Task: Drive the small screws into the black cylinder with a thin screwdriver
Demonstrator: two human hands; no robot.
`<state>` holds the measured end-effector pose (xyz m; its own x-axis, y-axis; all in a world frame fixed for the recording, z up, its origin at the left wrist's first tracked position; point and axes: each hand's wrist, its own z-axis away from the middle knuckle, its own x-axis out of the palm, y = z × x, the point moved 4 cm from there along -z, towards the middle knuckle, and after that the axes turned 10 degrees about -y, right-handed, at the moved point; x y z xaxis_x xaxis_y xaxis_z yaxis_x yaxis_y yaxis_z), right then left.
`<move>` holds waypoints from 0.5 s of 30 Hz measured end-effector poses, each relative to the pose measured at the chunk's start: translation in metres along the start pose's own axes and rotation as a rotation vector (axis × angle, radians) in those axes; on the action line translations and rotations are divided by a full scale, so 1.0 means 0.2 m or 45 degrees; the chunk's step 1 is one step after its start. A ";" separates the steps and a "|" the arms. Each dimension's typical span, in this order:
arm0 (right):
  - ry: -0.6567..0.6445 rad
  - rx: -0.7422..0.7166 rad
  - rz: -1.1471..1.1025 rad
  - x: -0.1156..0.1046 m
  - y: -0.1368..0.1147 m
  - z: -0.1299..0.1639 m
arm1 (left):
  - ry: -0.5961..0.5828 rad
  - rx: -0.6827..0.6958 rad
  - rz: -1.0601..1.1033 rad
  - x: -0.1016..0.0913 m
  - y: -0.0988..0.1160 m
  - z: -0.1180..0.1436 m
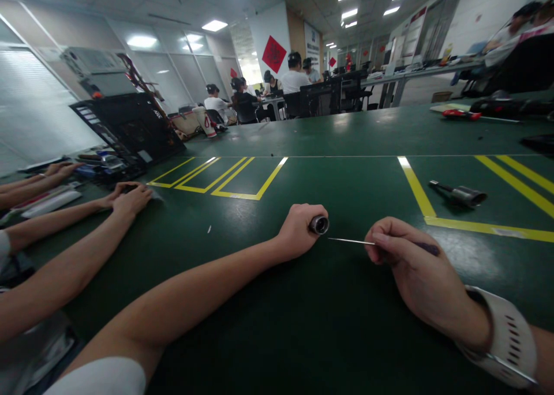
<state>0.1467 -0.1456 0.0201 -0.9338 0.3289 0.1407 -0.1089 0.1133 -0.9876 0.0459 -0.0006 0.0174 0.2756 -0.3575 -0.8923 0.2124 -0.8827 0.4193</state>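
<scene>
My left hand (300,228) is closed around a dark hollow metal cylinder (319,225), whose open round end faces me and to the right. Most of the cylinder is hidden in the fist. In my right hand (404,254) is a slim screwdriver (352,241), pinched between thumb and fingers. Its thin shaft points left, with the tip just short of the cylinder and apart from it. The dark handle (426,247) shows behind the fingers. Beyond my right hand, a metal part (465,195) with a wide hollow end and a narrow stem lies on the green table (268,320).
Yellow tape (236,196) marks out areas on the table. A red-handled screwdriver (461,115) and a black tool (511,105) lie at the far right. At left, a co-worker's hands (132,198) work near a black equipment case (130,130). Other people sit at tables behind.
</scene>
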 end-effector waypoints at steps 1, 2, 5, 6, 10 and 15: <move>0.011 -0.004 0.006 0.00 0.00 0.00 | 0.000 -0.008 -0.003 0.00 0.00 0.00; 0.017 -0.014 0.009 0.00 0.00 0.00 | -0.001 -0.008 -0.006 0.00 0.00 0.00; -0.013 -0.032 0.011 0.00 0.00 0.01 | -0.009 0.020 -0.023 0.00 0.00 0.00; -0.042 -0.026 0.019 0.01 0.00 0.01 | -0.015 0.028 -0.036 0.01 0.01 0.00; -0.126 0.034 0.105 0.01 0.01 0.01 | -0.034 0.028 -0.092 0.01 0.02 0.00; -0.088 -0.019 0.131 -0.01 0.01 0.01 | -0.033 0.028 -0.113 0.00 0.02 0.00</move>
<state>0.1470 -0.1473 0.0169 -0.9610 0.2744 0.0329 -0.0067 0.0960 -0.9954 0.0466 -0.0048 0.0190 0.2325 -0.2852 -0.9298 0.2141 -0.9176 0.3350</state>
